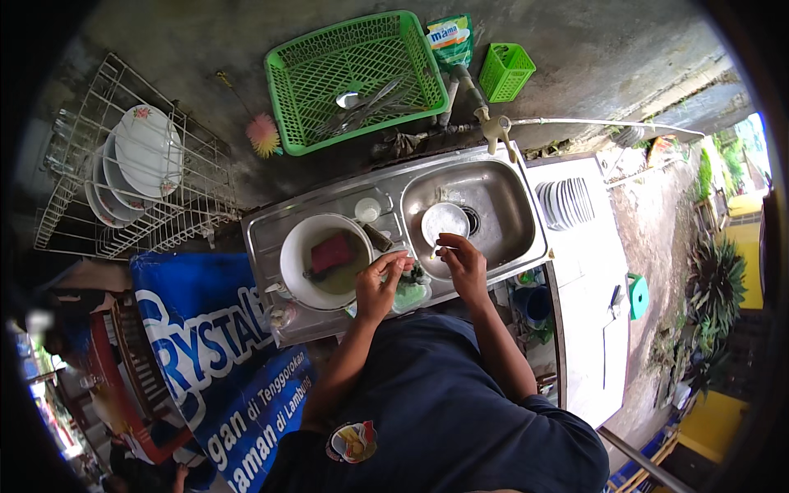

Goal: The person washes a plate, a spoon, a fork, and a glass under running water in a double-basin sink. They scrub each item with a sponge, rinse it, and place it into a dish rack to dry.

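My left hand (380,285) is above the drainboard, beside the rim of a large white pot (291,262). Its fingers are bent towards the thumb, and no held thing shows clearly. Inside the pot, a dark red block-shaped thing (331,252) sits in cloudy water. Over the near edge of the steel sink basin (505,203), my right hand (465,265) has its thumb and fingers curled near a white bowl (444,223). Something small and pale shows by those fingertips, too small to identify. Below and between my hands lies a container with green contents (410,296).
A tap (496,129) juts over the basin. Behind stands a green plastic basket (290,123) with cutlery. Plates (148,148) fill a wire rack (68,215) at left; more stacked plates (564,203) stand right of the sink. A small glass (368,209) sits on the drainboard.
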Demonstrator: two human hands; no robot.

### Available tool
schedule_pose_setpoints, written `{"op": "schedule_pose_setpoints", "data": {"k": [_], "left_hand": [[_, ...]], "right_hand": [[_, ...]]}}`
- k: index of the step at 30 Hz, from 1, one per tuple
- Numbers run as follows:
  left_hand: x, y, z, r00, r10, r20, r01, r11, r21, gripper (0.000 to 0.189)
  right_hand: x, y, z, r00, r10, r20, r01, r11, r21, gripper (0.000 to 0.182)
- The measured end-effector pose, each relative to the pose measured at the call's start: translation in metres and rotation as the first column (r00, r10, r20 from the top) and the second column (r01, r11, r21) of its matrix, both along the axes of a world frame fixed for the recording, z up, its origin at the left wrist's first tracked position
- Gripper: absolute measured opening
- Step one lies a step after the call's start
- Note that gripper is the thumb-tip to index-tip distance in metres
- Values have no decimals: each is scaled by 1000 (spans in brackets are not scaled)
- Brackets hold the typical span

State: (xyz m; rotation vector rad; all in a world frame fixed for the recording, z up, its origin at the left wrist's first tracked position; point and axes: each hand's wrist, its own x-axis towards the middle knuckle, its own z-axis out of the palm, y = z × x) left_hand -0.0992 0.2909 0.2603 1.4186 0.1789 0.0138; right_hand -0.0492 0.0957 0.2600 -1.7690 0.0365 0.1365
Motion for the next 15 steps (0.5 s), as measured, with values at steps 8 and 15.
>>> {"op": "schedule_pose_setpoints", "data": {"k": [8, 15], "left_hand": [[14, -115, -84, 957, 91, -276, -89, 996, 19, 31], [22, -172, -151, 883, 244, -401, -270, 963, -7, 39]], "right_hand": [[63, -128, -89, 958, 146, -246, -180, 976, -123, 30], [96, -152, -151, 863, 216, -457, -261, 965, -37, 20]]}}
